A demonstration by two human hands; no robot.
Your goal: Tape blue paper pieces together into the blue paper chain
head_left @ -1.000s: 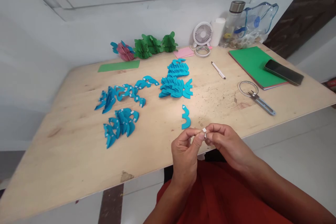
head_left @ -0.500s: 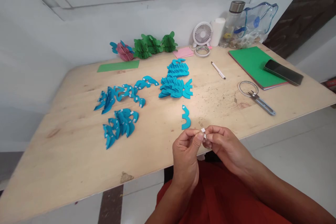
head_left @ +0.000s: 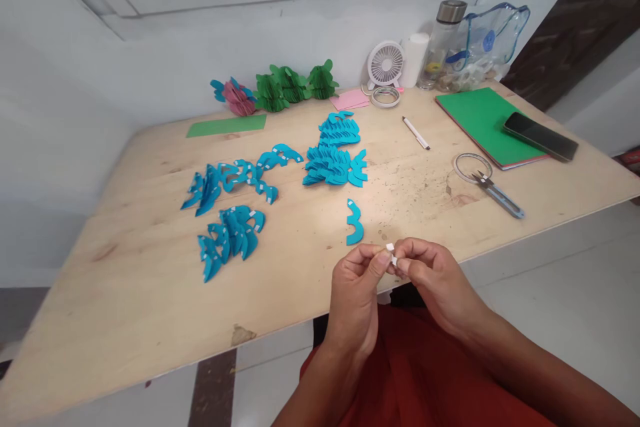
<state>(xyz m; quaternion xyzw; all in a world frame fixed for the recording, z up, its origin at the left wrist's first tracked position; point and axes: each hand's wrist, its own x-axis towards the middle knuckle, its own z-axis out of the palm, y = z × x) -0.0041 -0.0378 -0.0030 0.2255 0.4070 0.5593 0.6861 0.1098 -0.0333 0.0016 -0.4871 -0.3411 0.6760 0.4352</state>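
The left hand [head_left: 356, 287] is pinching a small white square [head_left: 391, 247] between thumb and forefinger, the square poking just past the fingertips! The right hand [head_left: 435, 273] is gripping a second white bit [head_left: 394, 260] right beside it, and a scalloped blue cutout [head_left: 356, 222] is lying just beyond the left hand.

A pale wooden table [head_left: 150, 327] bore clusters of blue scalloped paper cutouts [head_left: 327, 165], one single cutout [head_left: 355, 217] lying apart nearer the front. Along the back stood green folded-paper ornaments [head_left: 290, 85], a white fan [head_left: 387, 64] and a clear bottle [head_left: 443, 47]. A white pen [head_left: 416, 133], tape rolls [head_left: 385, 105], thread snips [head_left: 504, 199] and a green-topped stack [head_left: 477, 121] lay at right.
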